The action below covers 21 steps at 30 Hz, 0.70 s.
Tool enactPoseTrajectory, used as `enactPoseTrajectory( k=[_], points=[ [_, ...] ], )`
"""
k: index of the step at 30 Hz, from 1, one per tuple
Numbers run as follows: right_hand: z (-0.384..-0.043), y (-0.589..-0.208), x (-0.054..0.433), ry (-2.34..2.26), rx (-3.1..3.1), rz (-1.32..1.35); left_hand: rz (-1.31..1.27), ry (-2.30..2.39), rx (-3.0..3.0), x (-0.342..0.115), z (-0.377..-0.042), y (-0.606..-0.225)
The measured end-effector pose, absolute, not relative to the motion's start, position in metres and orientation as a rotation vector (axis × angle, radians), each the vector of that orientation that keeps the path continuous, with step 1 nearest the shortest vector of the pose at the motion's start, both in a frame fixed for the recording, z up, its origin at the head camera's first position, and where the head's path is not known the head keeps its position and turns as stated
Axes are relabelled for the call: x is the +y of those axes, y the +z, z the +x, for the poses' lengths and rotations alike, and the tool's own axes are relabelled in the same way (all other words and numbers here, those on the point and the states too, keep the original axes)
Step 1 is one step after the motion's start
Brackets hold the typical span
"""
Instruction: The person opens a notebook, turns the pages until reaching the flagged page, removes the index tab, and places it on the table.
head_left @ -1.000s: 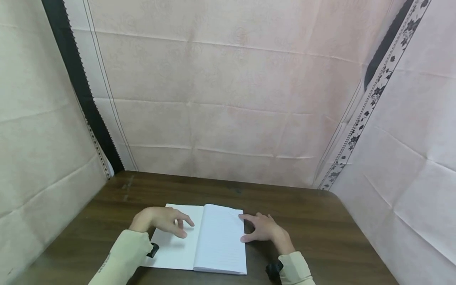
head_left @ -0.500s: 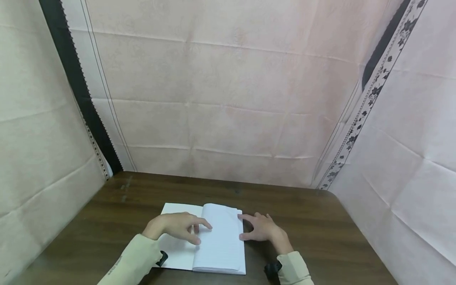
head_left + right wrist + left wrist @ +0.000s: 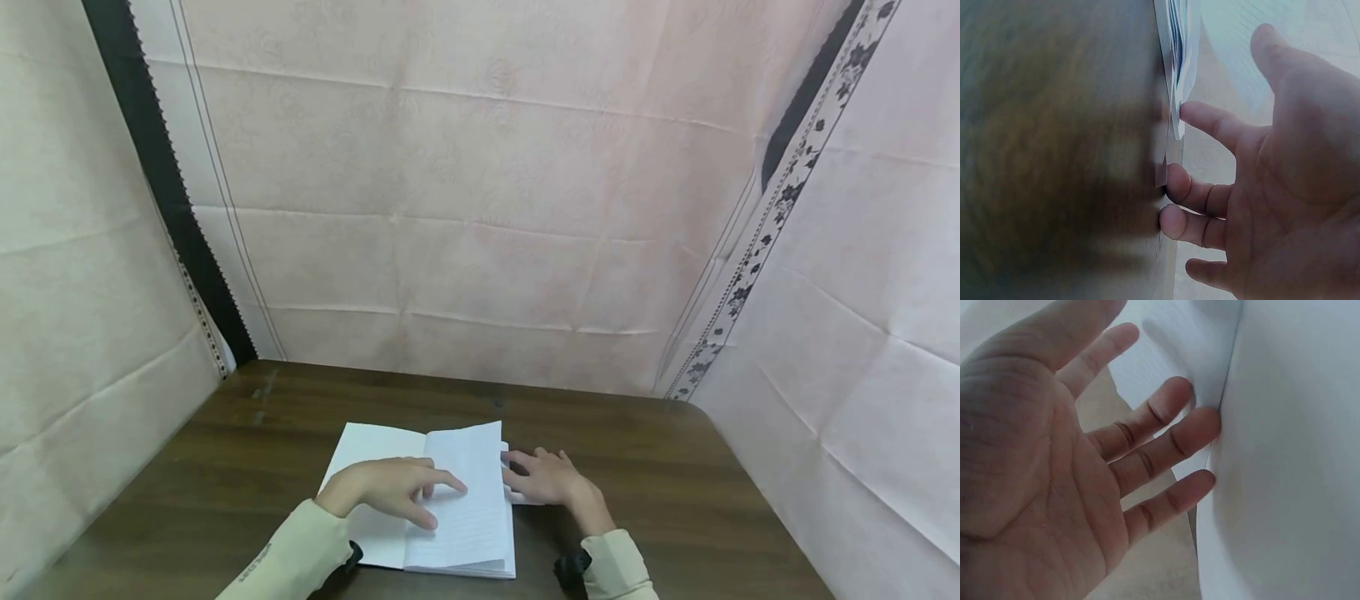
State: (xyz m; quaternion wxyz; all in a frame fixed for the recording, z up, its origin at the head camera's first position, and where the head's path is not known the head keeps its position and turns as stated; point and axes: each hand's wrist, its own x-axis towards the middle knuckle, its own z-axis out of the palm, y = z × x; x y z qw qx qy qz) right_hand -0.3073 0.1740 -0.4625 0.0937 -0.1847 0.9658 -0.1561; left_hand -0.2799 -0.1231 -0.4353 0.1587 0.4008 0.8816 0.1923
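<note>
An open notebook [image 3: 461,542] with lined white pages lies on the wooden table. My left hand [image 3: 393,487] reaches across its spine, with the index finger stretched over the right page. In the left wrist view the relaxed fingertips [image 3: 1200,428] meet the paper near the fold. At the notebook's right edge is my right hand [image 3: 551,479], its fingers loosely spread. The right wrist view shows its index fingertip [image 3: 1191,112] against the page edges [image 3: 1179,69], the thumb apart from it. A lined page [image 3: 483,450] stands partly raised on the right side.
The brown table [image 3: 637,450] surrounds the notebook. Pale cloth hangs behind it as a backdrop [image 3: 480,208], and on the left [image 3: 90,292] and right [image 3: 862,333]. A black device [image 3: 573,567] sits at my right wrist.
My left hand has moved right, from over the left page to the right page. The right page's outer edge has lifted. My right hand has stayed nearly in place at the edge.
</note>
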Motion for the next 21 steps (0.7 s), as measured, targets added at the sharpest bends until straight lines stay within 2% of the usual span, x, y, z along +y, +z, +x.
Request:
enactPoseTrajectory(
  k=[10, 21],
  points=[
    [-0.307, -0.460, 0.173, -0.497, 2.827, -0.520, 1.328, 0.570, 2.520, -0.103, -0.275, -0.444],
    [-0.307, -0.459, 0.171, -0.473, 2.819, -0.501, 1.370, 0.581, 2.542, -0.099, -0.274, -0.447]
  ],
)
